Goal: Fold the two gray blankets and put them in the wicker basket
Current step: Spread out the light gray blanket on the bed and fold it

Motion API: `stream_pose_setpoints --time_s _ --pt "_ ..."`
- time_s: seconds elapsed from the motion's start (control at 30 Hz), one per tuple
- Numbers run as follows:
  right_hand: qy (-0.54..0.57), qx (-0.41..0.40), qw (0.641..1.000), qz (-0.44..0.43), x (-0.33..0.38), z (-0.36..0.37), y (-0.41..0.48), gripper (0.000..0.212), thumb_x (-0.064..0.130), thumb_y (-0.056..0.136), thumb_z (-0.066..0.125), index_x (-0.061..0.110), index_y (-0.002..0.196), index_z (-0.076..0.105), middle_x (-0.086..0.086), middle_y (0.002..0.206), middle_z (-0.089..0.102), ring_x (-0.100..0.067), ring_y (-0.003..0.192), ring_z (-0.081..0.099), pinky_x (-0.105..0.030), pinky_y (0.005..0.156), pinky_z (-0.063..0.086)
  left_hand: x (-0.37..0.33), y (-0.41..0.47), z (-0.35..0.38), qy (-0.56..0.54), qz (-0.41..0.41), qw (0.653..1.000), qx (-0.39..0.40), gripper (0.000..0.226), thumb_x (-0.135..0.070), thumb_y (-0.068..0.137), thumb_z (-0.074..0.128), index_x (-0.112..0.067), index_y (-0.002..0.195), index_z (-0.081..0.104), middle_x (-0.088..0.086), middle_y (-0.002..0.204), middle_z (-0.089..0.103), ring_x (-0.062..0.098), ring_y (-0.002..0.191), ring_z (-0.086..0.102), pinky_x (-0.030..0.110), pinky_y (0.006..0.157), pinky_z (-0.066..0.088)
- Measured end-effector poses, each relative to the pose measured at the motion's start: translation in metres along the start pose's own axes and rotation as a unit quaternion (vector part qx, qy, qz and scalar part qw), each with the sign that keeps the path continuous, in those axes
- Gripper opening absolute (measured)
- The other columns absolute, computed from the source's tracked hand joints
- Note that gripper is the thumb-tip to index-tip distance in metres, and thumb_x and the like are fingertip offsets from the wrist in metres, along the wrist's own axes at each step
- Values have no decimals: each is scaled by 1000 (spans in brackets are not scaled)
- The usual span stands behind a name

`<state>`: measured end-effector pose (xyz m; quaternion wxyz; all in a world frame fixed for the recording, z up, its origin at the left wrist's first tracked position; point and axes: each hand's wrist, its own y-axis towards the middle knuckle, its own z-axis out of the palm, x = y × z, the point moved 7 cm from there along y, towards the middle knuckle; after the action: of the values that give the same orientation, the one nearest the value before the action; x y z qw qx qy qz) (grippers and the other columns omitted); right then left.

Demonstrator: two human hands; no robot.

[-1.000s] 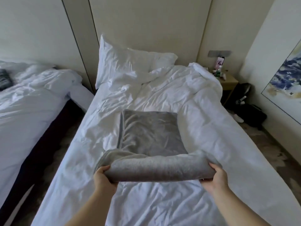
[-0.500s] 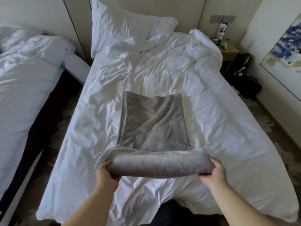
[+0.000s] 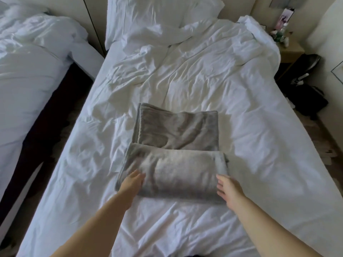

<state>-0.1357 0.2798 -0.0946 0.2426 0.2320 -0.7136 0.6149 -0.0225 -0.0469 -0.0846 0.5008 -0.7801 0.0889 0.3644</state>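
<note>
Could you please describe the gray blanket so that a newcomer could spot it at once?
Take the white bed in the middle of the view. On it, right by the person's left hand and right hand, lies the gray blanket, partly folded. It is the only gray thing among white bedding.

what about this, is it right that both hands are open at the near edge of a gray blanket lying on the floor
No: the head view shows the blanket lying on the bed, not the floor. The rest holds: the left hand and right hand are both open at its near edge.
</note>
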Motion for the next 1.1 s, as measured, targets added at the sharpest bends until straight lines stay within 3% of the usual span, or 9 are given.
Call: stream_pose_setpoints --time_s 0.2,0.3,0.4,0.53,0.63,0.73,0.9,1.0,1.1 --pt "-378 -23 924 -53 1 25 61 18 14 81 60 12 64 53 -14 71 55 -25 70 52 -27 60 38 1 46 29 383 -4 924 -4 27 -20 93 50 -11 112 66 12 117 65 29 108 60 29 88 46" --pt "-492 -106 844 -187 41 37 74 23 23 81 59 12 101 66 -13 104 63 -32 101 59 -32 80 45 -33 60 31 414 100 897 -117 36 -21 87 51 -14 122 58 12 130 52 30 113 54 36 96 45" --pt "-610 -14 748 -259 45 66 92 62 43 91 50 25 148 31 -11 155 25 -28 141 28 -37 109 30 -52 73 59 490 188 849 -57 62 -32 92 48 -27 150 26 6 158 18 27 144 20 40 117 17" --pt "-690 100 681 -225 14 67 132 70 57 96 33 32 153 2 -2 162 -9 -23 148 -1 -34 119 4 -30 117 67 590 76 804 24 59 -47 97 32 -37 151 12 -2 161 4 24 147 8 45 117 10" --pt "-654 98 724 -196 21 67 155 64 52 94 46 26 150 28 -2 158 21 -20 144 22 -31 116 22 -43 149 59 537 40 843 13 44 -40 96 39 -24 136 49 5 140 50 27 125 49 38 104 40" --pt "-513 -17 823 -243 74 78 173 28 30 91 59 11 112 66 -9 116 63 -27 111 58 -26 87 41 -97 174 50 426 107 890 -121 27 -27 90 47 -17 110 63 9 114 62 31 100 59 33 80 47" --pt "-341 -167 900 -213 152 68 227 37 16 86 66 3 120 58 -23 114 61 -38 100 60 -39 89 47 -155 226 39 338 125 911 -199 65 -32 83 64 -15 139 37 16 135 42 36 123 43 45 101 38" --pt "-78 -111 986 -95 165 74 261 47 15 88 66 13 128 42 -9 101 53 -25 59 56 -26 47 54 -170 261 37 275 96 937 -192 82 -33 77 75 -14 143 31 16 134 51 36 122 49 42 99 41" --pt "63 -61 996 1 180 83 285 34 13 89 65 16 116 44 -1 88 48 -16 59 55 -18 41 51 -183 288 30 261 80 945 -180 82 -31 73 77 -13 141 37 13 126 59 33 114 57 38 92 47"
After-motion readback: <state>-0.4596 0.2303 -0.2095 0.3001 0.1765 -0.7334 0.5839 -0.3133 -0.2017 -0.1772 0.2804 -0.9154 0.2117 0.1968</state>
